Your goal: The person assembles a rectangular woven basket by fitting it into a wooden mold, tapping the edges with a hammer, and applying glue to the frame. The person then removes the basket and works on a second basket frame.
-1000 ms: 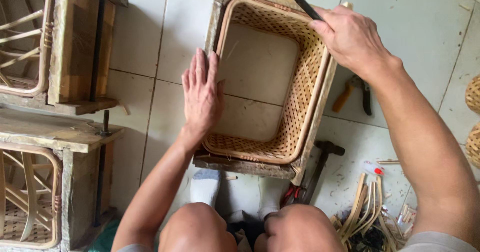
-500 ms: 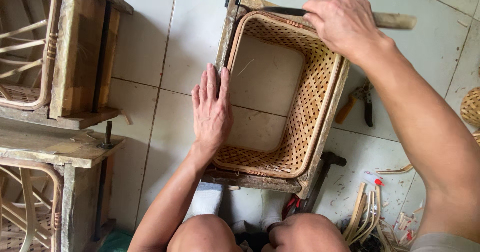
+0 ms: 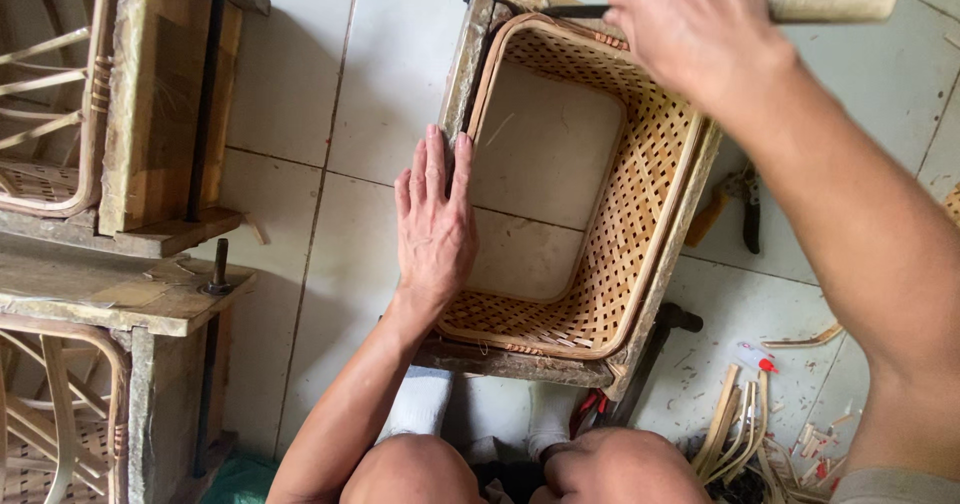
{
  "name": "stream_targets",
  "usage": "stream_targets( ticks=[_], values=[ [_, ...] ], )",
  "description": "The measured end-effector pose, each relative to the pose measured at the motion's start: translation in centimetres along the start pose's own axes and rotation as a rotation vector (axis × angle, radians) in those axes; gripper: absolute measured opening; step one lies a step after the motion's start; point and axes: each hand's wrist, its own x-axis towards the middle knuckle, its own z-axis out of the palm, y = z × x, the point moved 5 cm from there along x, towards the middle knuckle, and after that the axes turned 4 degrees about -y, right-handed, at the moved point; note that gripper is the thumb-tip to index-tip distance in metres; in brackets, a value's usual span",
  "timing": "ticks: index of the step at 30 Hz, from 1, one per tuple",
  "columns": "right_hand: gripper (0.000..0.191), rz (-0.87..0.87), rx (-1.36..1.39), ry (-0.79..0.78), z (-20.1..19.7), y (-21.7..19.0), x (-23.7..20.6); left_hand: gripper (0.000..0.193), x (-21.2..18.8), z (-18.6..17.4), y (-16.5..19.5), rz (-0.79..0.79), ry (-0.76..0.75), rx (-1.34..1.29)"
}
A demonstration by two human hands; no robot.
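The woven basket [image 3: 610, 254] sits inside a worn wooden frame [image 3: 470, 49] on the tiled floor [image 3: 390, 64], between the two hands. The left hand [image 3: 435, 219] lies flat and open, fingers together, on the left rim of the basket and the frame edge. The right hand [image 3: 695, 29] is above the far right corner of the basket, closed around a tool with a pale wooden handle [image 3: 835, 2]; its dark metal blade [image 3: 560, 11] touches the far rim of the basket.

The basket is rectangular with rounded corners. Its sides are an open weave of light brown strips, the rim is a smooth bent cane, and the bottom is a plain flat board. Right of the basket, pliers [image 3: 745, 204] and cane offcuts [image 3: 740, 429] lie on the floor.
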Motion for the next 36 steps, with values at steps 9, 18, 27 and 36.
stream_targets(
  ticks=[9,18,27,36],
  values=[
    [0.028,-0.011,0.187,0.100,-1.9,1.5,-1.7,0.081,0.0,-0.3,-0.2,0.015,0.032,0.015],
    [0.038,0.061,0.114,0.014,0.4,2.9,-5.6,0.075,0.0,-0.2,0.2,0.057,0.073,-0.010],
    [0.021,0.253,0.754,-0.347,2.9,5.9,-5.3,0.076,0.0,-1.1,0.4,0.049,0.095,0.030],
    [0.018,0.208,0.444,0.139,3.4,7.2,-11.6,0.039,15.3,0.5,4.2,0.552,0.146,0.144]
  ],
)
